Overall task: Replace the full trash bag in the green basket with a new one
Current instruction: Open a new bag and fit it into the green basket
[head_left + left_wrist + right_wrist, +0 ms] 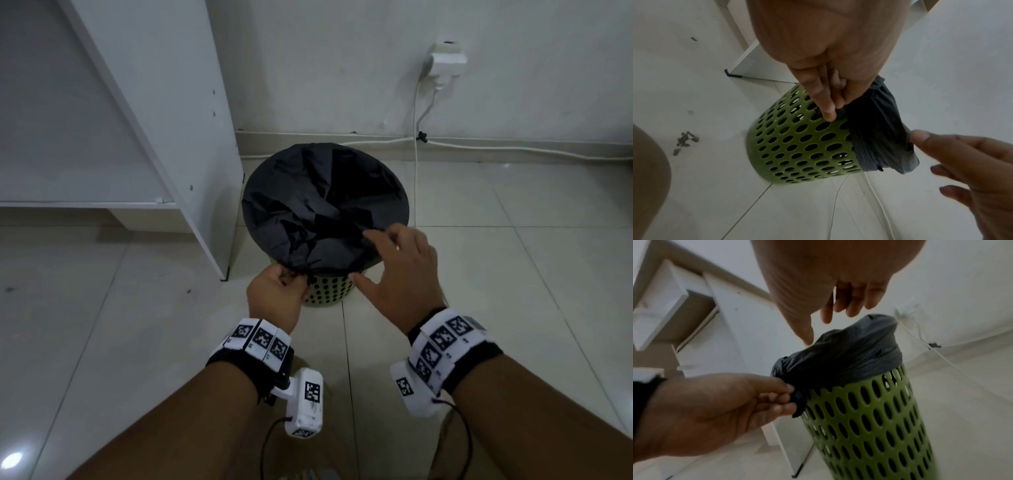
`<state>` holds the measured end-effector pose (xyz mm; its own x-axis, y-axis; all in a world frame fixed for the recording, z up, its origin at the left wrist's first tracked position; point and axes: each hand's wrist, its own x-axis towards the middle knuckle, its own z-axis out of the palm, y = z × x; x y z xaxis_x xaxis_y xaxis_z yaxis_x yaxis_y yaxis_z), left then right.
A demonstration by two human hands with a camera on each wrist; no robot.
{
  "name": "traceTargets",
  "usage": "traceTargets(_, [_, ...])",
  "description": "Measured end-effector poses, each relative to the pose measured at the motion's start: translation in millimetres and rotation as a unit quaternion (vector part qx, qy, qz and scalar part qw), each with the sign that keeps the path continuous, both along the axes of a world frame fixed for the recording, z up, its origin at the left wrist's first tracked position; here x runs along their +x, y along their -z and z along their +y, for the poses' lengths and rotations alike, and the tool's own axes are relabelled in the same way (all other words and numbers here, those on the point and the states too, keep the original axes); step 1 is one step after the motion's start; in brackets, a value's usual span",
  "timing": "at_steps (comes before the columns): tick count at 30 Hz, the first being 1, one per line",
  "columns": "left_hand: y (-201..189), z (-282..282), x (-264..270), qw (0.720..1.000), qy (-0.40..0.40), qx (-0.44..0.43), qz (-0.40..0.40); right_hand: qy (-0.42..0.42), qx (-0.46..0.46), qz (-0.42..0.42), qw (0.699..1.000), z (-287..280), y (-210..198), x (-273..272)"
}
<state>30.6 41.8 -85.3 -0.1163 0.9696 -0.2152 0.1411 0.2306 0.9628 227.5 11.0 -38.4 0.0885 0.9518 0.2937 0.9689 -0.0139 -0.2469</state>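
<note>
Our left hand [278, 291] pinches the bag [325, 205] hem at the basket's [330, 291] near rim. Our right hand [404, 270], fingers spread and seemingly untouching, hovers just right along that rim.

Black wristbands [250, 363] carrying white coded marker blocks [442, 337].

The head view looks steeply down from above the green basket [329, 291], taking in its bag-covered mouth with the wall behind it. The left wrist view sits close beside the basket [801, 146], facing its perforated side and the floor under it. The right wrist view looks from low beside the basket [869, 426], up toward the wall. All three share the basket's near rim
</note>
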Motion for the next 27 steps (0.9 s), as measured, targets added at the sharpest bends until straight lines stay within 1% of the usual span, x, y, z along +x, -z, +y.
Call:
traceTargets(2, [2,2,-1,0.999,-0.018,-0.004,-0.026,-0.019,-0.056,-0.060,0.996,8,2,7])
traceTargets(3, [1,2,-1,0.998,-0.034,-0.010,-0.044,-0.039,-0.083,-0.067,0.994,11,4,10])
traceTargets(5, [-1,3,-2,0.994,-0.062,-0.026,-0.088,-0.093,-0.114,-0.045,0.988,17,9,13])
traceTargets(7, [0,2,-6,0.986,-0.088,-0.033,-0.138,-0.149,-0.135,0.007,0.980,20,13,9])
traceTargets(10, [0,-1,-13,0.973,-0.119,-0.032,-0.197,-0.186,-0.129,0.034,0.973,16,20,1])
traceTargets(12, [1,-4,-17,0.974,-0.120,-0.017,-0.191,-0.184,-0.118,0.042,0.975,12,24,-4])
traceTargets(14, [2,-3,-19,0.981,-0.116,-0.002,-0.153,-0.177,-0.094,0.051,0.978,8,27,-9])
traceTargets(17, [6,4,-20,0.981,-0.143,-0.013,-0.127,-0.163,-0.076,0.067,0.981,5,30,-12])
traceTargets(21, [8,11,-15,0.971,-0.186,-0.024,-0.146,-0.143,-0.091,0.091,0.981,6,24,-18])
traceTargets(25, [8,13,-12,0.964,-0.198,-0.032,-0.176,-0.131,-0.101,0.101,0.981,9,22,-22])
traceTargets(27, [12,15,-11,0.967,-0.197,-0.027,-0.157,-0.131,-0.106,0.104,0.980,10,22,-23])
